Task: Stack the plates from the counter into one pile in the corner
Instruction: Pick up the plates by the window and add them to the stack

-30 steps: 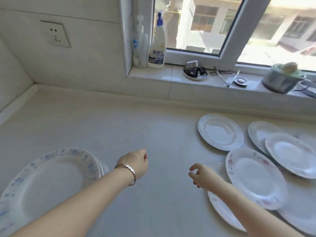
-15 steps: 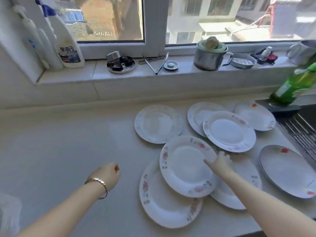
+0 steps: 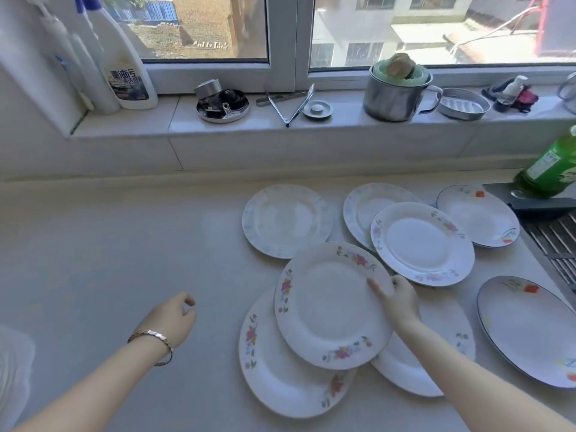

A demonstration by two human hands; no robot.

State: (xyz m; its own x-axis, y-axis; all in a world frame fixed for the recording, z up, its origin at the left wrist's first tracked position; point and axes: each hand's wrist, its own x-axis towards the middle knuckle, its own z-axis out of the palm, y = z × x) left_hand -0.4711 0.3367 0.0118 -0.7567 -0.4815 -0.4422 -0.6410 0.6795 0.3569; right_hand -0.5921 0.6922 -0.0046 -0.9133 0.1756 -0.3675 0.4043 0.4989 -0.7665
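Pink-flowered plate (image 3: 327, 307): rigid glazed ceramic, likely slick and breakable; best taken at the rim. Lies atop two overlapping plates on the counter (image 3: 124, 244). Right hand (image 3: 397, 302) pinches its right rim, thumb on top; fingers beneath apparently, hidden. Left hand (image 3: 171, 318) empty, fingers loosely curled, well apart.

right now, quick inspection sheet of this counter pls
surface: pale counter, bare on the left
job's things: eight plates spread at right, several overlapping; pink-flowered plate on top
clutter: green bottle by the sink rack
grippers: right hand grips that plate's rim; left hand empty, fingers curled
cables: nothing seen
surroundings: windowsill with spray bottle, tongs, steel mug
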